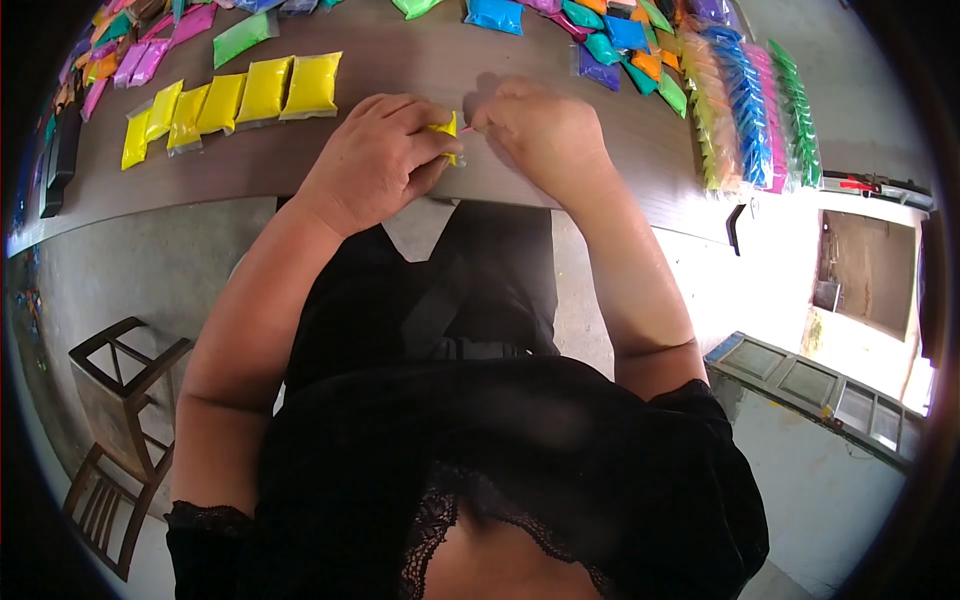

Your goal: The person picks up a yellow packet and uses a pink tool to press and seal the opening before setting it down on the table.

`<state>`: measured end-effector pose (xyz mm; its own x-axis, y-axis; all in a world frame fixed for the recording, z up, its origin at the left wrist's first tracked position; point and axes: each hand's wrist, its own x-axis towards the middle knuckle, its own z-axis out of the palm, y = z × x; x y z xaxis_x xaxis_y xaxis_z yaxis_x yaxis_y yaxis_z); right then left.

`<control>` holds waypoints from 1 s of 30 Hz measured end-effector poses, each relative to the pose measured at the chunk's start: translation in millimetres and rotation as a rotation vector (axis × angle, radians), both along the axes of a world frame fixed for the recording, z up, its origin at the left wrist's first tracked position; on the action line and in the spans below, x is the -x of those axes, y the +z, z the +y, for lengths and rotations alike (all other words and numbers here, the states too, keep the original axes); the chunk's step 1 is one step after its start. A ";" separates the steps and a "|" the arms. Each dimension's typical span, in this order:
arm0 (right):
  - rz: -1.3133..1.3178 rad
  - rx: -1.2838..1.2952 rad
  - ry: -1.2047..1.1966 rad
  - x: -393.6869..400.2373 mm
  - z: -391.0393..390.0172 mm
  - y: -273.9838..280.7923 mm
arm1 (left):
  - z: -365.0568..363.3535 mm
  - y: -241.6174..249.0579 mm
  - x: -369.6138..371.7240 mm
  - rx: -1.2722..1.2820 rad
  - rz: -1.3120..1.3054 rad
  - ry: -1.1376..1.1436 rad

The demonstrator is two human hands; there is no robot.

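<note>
My left hand point(378, 158) is closed around a small yellow packet point(449, 124), most of it hidden under the fingers. Facing it, my right hand point(545, 128) is closed in a pinch, its fingertips a short way from the packet. A thin reddish tip point(467, 128) pokes out of that pinch toward the packet; I cannot tell what it belongs to. To the left of my left hand, several filled yellow packets point(242, 102) in clear plastic lie side by side in a slanting row.
A pile of mixed coloured packets point(626, 36) lies at the table's far side. Overlapping rows of blue packets point(738, 105) and green packets point(795, 115) line the right end. A dark long object point(63, 155) rests at the left edge. Wooden chairs point(125, 420) stand lower left.
</note>
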<state>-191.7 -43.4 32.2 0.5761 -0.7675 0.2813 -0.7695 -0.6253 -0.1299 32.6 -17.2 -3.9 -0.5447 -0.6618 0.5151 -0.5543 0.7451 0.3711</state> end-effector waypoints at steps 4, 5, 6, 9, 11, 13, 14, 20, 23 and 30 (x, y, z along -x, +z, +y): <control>-0.034 0.059 0.026 -1.4 -4.6 -6.0 | -0.1 0.1 0.7 -0.012 0.006 -0.005; -0.036 0.059 0.026 0.3 -4.7 -5.6 | 0.0 0.2 0.7 -0.005 0.007 -0.003; -0.035 0.035 0.049 2.9 -5.1 -4.6 | -0.1 0.5 0.1 0.001 0.007 0.000; -0.019 0.014 0.076 2.5 -5.2 -2.4 | 0.3 0.5 0.1 -0.007 0.018 0.004; -0.002 0.018 0.070 2.1 -4.5 -3.0 | -0.1 0.9 0.4 -0.011 0.010 -0.001; -0.069 0.040 -0.001 -1.8 -5.1 -8.0 | -0.9 1.1 1.4 -0.013 0.001 -0.005; -0.070 0.040 0.002 -0.7 -4.8 -9.2 | -0.7 0.9 1.4 -0.006 0.008 -0.003; -0.063 0.015 0.090 3.4 -2.6 -7.0 | 0.5 2.1 0.7 -0.012 0.012 -0.001; -0.081 0.070 0.006 0.9 -3.9 -11.9 | -0.1 2.2 1.3 -0.015 0.009 -0.004; -0.147 0.106 0.092 1.3 -6.8 -10.9 | 0.4 2.7 0.6 -0.028 -0.002 -0.008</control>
<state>-192.9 -50.2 21.3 0.5892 -0.6750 0.4441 -0.6859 -0.7084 -0.1667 32.0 -16.9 -1.3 -0.5510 -0.6716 0.4953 -0.5490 0.7388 0.3908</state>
